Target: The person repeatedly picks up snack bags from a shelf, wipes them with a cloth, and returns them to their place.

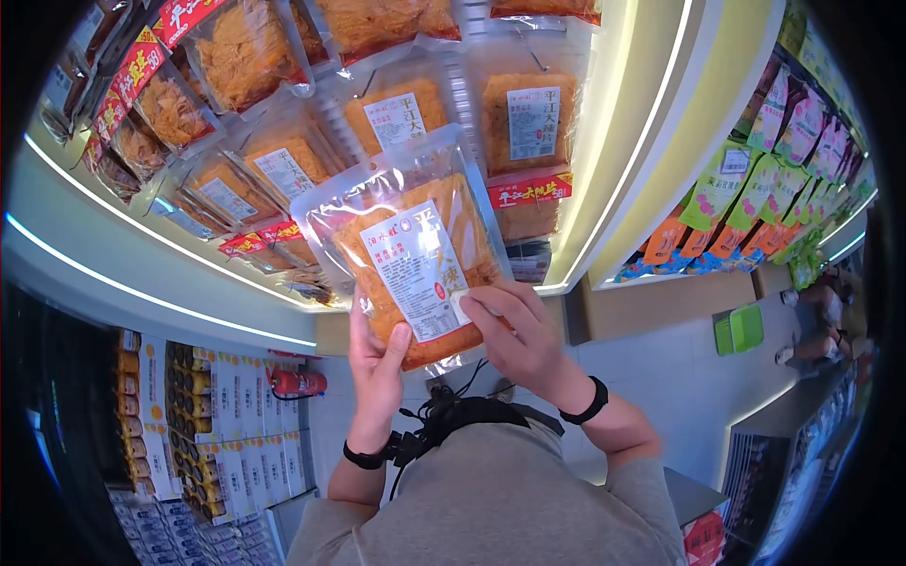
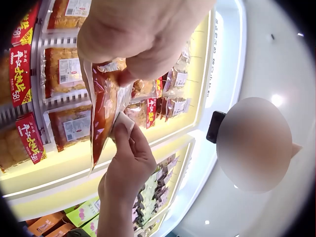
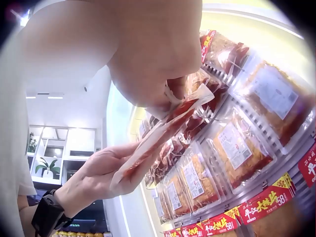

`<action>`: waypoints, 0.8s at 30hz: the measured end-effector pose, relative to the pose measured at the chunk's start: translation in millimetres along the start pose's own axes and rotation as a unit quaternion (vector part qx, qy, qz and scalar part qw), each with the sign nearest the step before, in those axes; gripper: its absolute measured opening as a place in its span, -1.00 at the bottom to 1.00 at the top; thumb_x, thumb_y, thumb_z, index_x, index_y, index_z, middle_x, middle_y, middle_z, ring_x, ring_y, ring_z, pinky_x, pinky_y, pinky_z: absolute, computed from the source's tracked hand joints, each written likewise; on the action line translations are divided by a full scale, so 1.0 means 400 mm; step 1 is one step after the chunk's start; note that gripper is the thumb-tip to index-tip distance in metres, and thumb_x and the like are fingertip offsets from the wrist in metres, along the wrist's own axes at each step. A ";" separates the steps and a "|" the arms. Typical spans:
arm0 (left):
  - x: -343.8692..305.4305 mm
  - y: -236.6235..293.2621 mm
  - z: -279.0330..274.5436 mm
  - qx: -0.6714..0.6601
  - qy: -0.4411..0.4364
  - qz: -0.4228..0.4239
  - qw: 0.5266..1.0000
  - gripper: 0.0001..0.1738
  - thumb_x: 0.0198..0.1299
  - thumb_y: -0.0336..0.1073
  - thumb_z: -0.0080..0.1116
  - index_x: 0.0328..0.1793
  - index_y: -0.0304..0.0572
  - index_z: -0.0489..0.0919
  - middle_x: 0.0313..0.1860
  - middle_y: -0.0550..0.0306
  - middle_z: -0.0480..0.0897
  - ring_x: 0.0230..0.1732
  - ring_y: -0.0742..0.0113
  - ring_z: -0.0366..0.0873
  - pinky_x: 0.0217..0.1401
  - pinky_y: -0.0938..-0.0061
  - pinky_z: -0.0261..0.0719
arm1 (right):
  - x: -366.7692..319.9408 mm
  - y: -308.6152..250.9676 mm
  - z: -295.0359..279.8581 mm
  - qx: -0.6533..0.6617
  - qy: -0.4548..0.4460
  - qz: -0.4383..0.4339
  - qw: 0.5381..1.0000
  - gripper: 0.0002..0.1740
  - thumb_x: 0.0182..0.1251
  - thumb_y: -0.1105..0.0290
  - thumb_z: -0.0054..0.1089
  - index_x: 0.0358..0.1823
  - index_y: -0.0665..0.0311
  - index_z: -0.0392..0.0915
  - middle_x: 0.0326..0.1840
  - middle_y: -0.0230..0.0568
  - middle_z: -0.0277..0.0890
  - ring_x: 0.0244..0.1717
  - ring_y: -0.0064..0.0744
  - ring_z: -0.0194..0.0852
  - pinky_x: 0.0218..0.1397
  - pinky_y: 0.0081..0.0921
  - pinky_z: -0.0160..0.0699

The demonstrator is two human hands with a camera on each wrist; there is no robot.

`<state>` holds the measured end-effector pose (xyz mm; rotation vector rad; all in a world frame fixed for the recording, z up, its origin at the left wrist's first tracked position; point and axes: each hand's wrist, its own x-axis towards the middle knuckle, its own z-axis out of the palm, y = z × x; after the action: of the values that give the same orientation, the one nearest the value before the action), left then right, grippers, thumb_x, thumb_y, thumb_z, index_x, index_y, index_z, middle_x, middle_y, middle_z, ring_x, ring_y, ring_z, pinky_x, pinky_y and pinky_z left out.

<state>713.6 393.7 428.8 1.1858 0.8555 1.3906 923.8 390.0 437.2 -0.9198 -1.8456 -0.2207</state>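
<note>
A clear vacuum packet of orange-brown food slices (image 1: 415, 255) with a white printed label is held up in front of the shelf. My left hand (image 1: 377, 354) grips its lower left edge, the thumb on the front face and the fingers behind. At the lower right of the packet, my right hand (image 1: 519, 330) pinches a small white folded piece, like a tissue or cloth (image 2: 124, 121), against the front. The left wrist view shows the packet nearly edge-on, with the right hand (image 2: 129, 163) beside it. From the right wrist, the left hand (image 3: 101, 173) supports the packet's underside.
Similar packets (image 1: 533, 123) hang on hooks behind, above red price strips (image 1: 530, 191). More bagged goods (image 1: 717, 189) fill the shelf at right. Below are stacked cartons (image 1: 250, 415), a fire extinguisher (image 1: 298, 382), a green basket (image 1: 739, 330) and another person's legs (image 1: 823, 311).
</note>
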 end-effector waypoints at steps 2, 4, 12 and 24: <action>-0.001 0.006 0.003 -0.009 0.010 0.006 1.000 -0.14 0.49 -0.52 0.10 0.77 -0.27 -0.10 0.63 -0.04 0.29 0.53 0.24 0.37 0.54 0.30 0.39 | -0.036 -0.058 0.037 0.017 -0.028 -0.049 0.998 -0.54 0.08 0.49 0.35 0.09 0.38 0.67 0.09 -0.20 0.61 0.07 -0.23 0.63 0.04 -0.37 0.72; -0.005 0.011 -0.001 -0.017 0.018 0.009 1.000 -0.14 0.49 -0.52 0.10 0.78 -0.26 -0.10 0.62 -0.04 0.29 0.53 0.24 0.37 0.55 0.30 0.38 | -0.063 -0.088 0.060 0.034 -0.055 -0.095 0.993 -0.54 0.09 0.50 0.35 0.09 0.38 0.67 0.08 -0.19 0.61 0.07 -0.24 0.63 0.04 -0.37 0.72; -0.031 0.008 0.014 -0.037 0.091 0.024 0.995 -0.18 0.53 -0.44 0.09 0.77 -0.15 -0.07 0.54 -0.02 0.40 0.47 0.26 0.43 0.50 0.32 0.43 | -0.040 -0.071 0.069 0.024 0.018 0.021 0.999 -0.54 0.06 0.57 0.37 0.07 0.42 0.67 0.05 -0.15 0.60 0.06 -0.18 0.64 0.06 -0.36 0.71; -0.051 -0.016 0.069 -0.054 0.075 -0.004 0.996 -0.20 0.55 -0.43 0.07 0.76 -0.19 -0.07 0.50 -0.01 0.44 0.43 0.27 0.46 0.52 0.27 0.40 | -0.016 -0.042 0.046 0.044 0.055 0.073 0.995 -0.52 0.01 0.71 0.33 0.06 0.43 0.64 -0.03 -0.09 0.61 -0.10 -0.10 0.65 -0.08 -0.28 0.70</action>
<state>740.4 372.0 425.4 1.0042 0.8770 1.5144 900.7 385.0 427.2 -0.9572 -1.6664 -0.0975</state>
